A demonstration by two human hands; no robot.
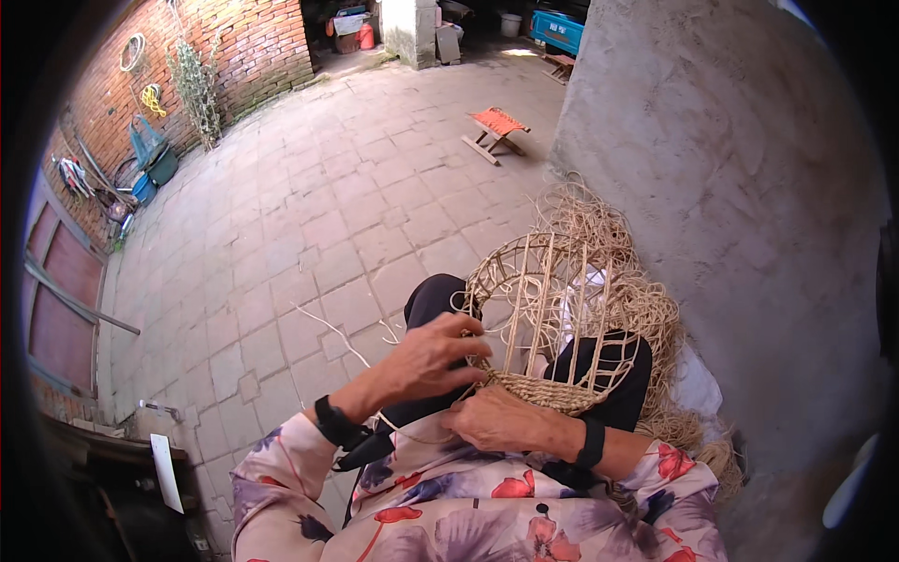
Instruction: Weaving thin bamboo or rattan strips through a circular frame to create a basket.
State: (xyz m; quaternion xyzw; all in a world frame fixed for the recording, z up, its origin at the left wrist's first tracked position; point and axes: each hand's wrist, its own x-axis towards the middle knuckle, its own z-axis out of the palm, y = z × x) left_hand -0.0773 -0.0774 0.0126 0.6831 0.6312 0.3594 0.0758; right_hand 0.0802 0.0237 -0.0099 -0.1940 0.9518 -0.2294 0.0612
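On my lap rests an unfinished oval basket (pixel 542 391), tilted, with long bare ribs and a thick woven band of straw cord along the edge nearest me. My left hand (pixel 433 358) is at its left rim, fingers curved and spread apart, with nothing visible between them. Lower down, my right hand (pixel 508 420) is closed against the woven band, its fingertips pinched together. A loose straw cord (pixel 415 436) runs in a curve to those fingertips; the exact grip is partly hidden. Another pale strand (pixel 328 326) trails over the paving beyond my left forearm.
A big tangled heap of straw cord (pixel 646 314) lies to the right, over white sheeting (pixel 695 382), against a grey wall (pixel 721 178). Ahead on the paving (pixel 281 253) stands a folding stool (pixel 496 126) with an orange seat. Buckets (pixel 144 189) are by the brick wall at far left.
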